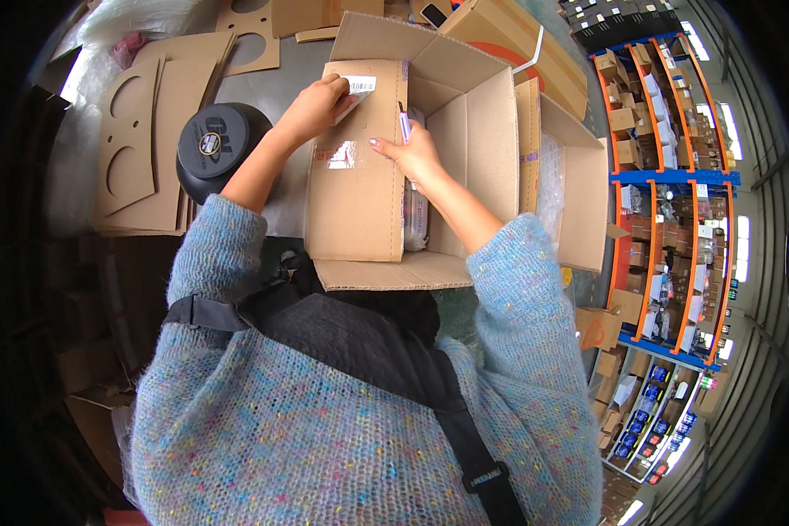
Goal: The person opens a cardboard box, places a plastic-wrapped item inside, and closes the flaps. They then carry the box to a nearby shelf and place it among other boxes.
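Observation:
My left hand [319, 108] pinches the lower edge of a white barcode label [361, 84], which is lifted and bent away from a brown cardboard carton [355, 210]. Clear tape [340, 155] with red print crosses that carton's face. In my right hand [413, 156] is a slim purple-and-white utility knife [405, 125], its dark tip pointing away from me; the thumb rests on the carton's face. The carton lies at the left side of a larger open cardboard box [493, 144]. Beside it, partly hidden by my right hand, a plastic-wrapped item [416, 220] shows inside the box.
A black round tub [220, 135] stands left of my left forearm. Flat cardboard inserts [128, 131] with round holes are stacked farther left. A second open box [582, 197] with bubble wrap [550, 181] sits at the right. A phone [432, 14] lies at the back.

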`<state>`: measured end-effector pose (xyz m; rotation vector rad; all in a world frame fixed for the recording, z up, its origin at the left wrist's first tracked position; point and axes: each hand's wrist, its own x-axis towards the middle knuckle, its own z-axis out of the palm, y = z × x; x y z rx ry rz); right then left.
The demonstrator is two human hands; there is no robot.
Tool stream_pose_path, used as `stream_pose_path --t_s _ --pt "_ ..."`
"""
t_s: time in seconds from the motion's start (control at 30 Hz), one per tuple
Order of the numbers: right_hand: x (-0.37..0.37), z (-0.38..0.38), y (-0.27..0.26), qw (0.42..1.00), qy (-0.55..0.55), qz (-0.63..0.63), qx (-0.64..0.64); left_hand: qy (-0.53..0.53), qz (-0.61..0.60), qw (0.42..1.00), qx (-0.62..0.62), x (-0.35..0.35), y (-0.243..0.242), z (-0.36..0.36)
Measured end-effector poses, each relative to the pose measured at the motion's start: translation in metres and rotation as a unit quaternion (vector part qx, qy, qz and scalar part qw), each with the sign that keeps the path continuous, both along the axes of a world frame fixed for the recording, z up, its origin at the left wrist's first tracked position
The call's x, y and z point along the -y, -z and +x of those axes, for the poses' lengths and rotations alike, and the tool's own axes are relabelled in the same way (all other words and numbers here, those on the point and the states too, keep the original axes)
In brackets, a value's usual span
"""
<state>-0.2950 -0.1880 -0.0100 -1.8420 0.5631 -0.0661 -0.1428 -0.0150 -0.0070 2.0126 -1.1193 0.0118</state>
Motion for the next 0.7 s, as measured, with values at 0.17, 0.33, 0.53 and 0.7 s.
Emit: stream_pose_path --t_s 0.17,0.33,0.53,0.7 --pt "-0.001 0.001 0.006 0.999 0.015 -0.027 -0.009 -0.044 -0.025 0.999 0.006 -0.007 0.001 0.003" --pt "0.0 0.002 0.003 1.0 0.004 -0.005 -0.016 -0.069 -0.032 0.996 -0.053 -0.016 0.003 0.006" --pt "0.009 0.004 0.024 1.0 0.013 -0.023 -0.007 -0.111 -0.132 0.967 -0.189 -0.022 0.0 -0.012" --pt "0.002 0.005 0.021 0.999 0.018 -0.048 -0.015 -0.176 -0.156 0.963 -0.13 -0.029 0.008 -0.023"
